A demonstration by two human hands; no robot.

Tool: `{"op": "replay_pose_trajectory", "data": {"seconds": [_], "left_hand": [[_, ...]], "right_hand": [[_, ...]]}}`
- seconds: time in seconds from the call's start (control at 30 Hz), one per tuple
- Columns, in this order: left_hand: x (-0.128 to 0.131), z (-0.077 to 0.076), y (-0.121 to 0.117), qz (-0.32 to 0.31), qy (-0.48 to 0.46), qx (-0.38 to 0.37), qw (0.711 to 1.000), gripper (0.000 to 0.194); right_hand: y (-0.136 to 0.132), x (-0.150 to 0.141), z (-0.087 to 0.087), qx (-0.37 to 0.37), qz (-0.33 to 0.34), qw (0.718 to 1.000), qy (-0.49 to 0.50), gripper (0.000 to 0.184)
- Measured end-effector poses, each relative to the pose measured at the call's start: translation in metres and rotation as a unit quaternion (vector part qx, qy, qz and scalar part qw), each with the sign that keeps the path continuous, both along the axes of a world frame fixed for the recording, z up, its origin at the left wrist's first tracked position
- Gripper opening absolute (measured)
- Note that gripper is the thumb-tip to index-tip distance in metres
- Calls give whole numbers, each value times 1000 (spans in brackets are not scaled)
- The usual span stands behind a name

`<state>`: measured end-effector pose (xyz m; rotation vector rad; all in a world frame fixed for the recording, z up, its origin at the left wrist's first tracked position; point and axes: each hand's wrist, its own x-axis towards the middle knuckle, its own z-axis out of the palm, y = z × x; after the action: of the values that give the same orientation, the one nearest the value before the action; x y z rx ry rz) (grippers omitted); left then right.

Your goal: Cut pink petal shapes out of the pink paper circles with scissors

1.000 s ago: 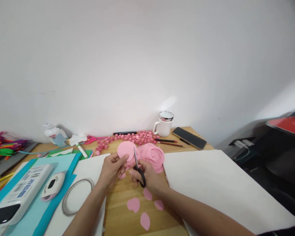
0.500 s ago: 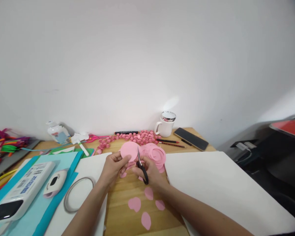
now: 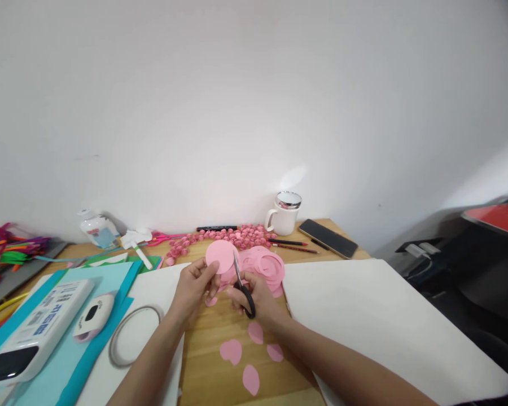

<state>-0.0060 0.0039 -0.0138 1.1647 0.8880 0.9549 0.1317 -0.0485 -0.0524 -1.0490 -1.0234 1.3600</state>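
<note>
A round pink paper disc (image 3: 220, 256) is pinched between the thumb and fingers of my left hand (image 3: 197, 285). My right hand (image 3: 258, 294) is closed around the black handles of a pair of scissors (image 3: 248, 298), whose blades point up along the disc's right edge. Whether the blades are on the paper or just beside it I cannot tell. Behind my hands lies a pile of pink paper circles (image 3: 271, 265), partly covered. Several cut pink paper pieces (image 3: 250, 379) rest on the wooden table (image 3: 211, 332) below my hands.
Rolled pink paper buds (image 3: 249, 234) lie along the back, beside a white mug (image 3: 285, 214), pencils (image 3: 296, 248) and a phone (image 3: 328, 238). White sheets (image 3: 376, 321) flank the wood. At left are a tape roll (image 3: 114, 344), a white device (image 3: 42, 330) and a bottle (image 3: 99, 228).
The disc and my left hand have shifted slightly, with the disc turned a little. The scissors' blades sit slightly further left and look more closed. The pieces on the table stay put.
</note>
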Motion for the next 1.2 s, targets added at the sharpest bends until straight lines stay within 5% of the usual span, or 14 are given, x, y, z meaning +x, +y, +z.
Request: {"op": "replay_pose_trajectory", "data": {"seconds": [0.5, 0.87, 1.2], "left_hand": [[2, 5, -4, 1, 33, -17, 999, 34], [2, 7, -5, 13, 42, -2, 999, 32], [-2, 3, -1, 9, 7, -2, 1000, 30]], "right_hand": [[3, 1, 5, 22, 12, 999, 47, 44], [2, 0, 2, 22, 2, 1000, 6, 29], [0, 1, -3, 8, 6, 1000, -5, 34]]}}
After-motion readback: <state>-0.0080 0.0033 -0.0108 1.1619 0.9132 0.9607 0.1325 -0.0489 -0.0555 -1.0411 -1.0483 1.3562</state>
